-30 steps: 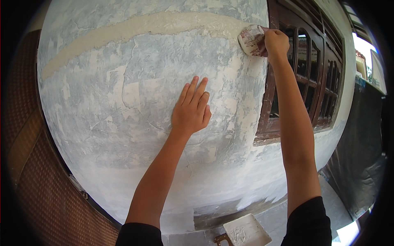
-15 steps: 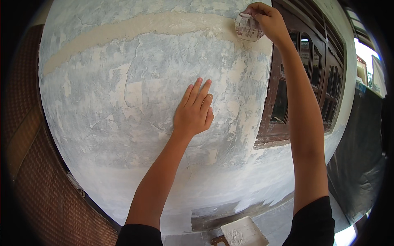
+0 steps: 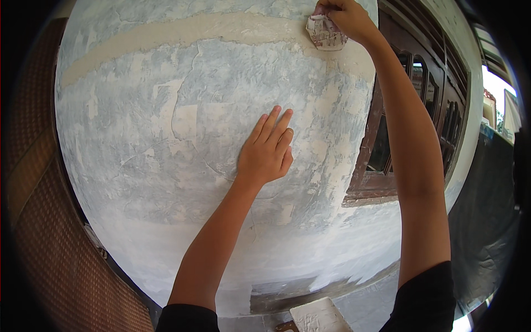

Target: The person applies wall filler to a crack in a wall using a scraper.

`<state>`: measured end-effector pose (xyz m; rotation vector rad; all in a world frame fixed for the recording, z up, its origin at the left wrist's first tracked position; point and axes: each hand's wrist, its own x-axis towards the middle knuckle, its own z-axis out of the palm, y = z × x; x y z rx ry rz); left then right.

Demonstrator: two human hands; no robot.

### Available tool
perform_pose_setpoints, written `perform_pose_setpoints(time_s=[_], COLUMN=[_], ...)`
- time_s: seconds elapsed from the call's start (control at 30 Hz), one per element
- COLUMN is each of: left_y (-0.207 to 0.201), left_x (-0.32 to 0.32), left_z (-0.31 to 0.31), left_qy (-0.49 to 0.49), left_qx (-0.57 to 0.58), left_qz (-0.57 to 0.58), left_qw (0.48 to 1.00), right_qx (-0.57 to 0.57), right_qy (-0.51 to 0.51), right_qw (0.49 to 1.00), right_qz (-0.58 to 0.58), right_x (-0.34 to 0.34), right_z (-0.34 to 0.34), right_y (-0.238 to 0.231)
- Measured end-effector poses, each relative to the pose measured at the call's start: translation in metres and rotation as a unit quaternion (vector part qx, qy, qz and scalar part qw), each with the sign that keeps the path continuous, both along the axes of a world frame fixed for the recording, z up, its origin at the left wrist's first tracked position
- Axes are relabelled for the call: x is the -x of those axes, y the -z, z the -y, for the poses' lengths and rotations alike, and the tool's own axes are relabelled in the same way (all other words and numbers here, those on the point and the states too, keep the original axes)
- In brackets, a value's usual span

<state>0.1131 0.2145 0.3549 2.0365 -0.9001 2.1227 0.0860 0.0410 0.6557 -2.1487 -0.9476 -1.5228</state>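
Note:
My right hand [image 3: 349, 21] is raised at the top right, its fingers pinched round a small putty scraper [image 3: 326, 34]. Whitish putty is smeared over the scraper's face. The tool lies against the wall [image 3: 138, 182] at the right part of a beige putty band [image 3: 221, 27], which curves across the top. Lower down, near the middle, my left hand [image 3: 265, 152] rests on the patchy grey-white wall with its fingers stretched out, holding nothing.
Right of the putty band is a dark brown wooden window [image 3: 381, 149] with glass panes. A putty-coated tray [image 3: 321, 316] sits below at the bottom edge. Brown woven panelling [image 3: 72, 260] borders the left side, and a dark sheet [image 3: 481, 188] hangs at the far right.
The scraper in my right hand has slid a little to the left along the putty band. My left hand has stayed on nearly the same spot of wall. The whole view has shifted slightly.

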Motion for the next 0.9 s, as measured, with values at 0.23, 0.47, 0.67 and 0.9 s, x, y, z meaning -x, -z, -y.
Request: perform_pose_setpoints(time_s=[0.23,0.47,0.67,0.9], left_y=[0.002,0.002,0.001,0.001], left_x=[-0.002,-0.003,0.000,0.000], left_z=[-0.001,-0.001,-0.002,-0.001], left_qy=[0.001,0.000,-0.006,-0.016], left_qx=[0.001,0.004,0.003,0.004], left_qz=[0.004,0.002,0.004,-0.009], left_qw=[1.000,1.000,1.000,1.000], right_qx=[0.022,-0.058,-0.030,-0.032], right_qy=[-0.003,-0.044,-0.030,-0.109], right_qw=[0.997,0.997,0.996,0.988], right_qz=[-0.068,-0.037,-0.079,-0.108], right_x=[0.010,0.017,0.007,0.003], right_z=[0.001,-0.006,-0.011,0.005], right_y=[0.001,-0.002,0.006,-0.008])
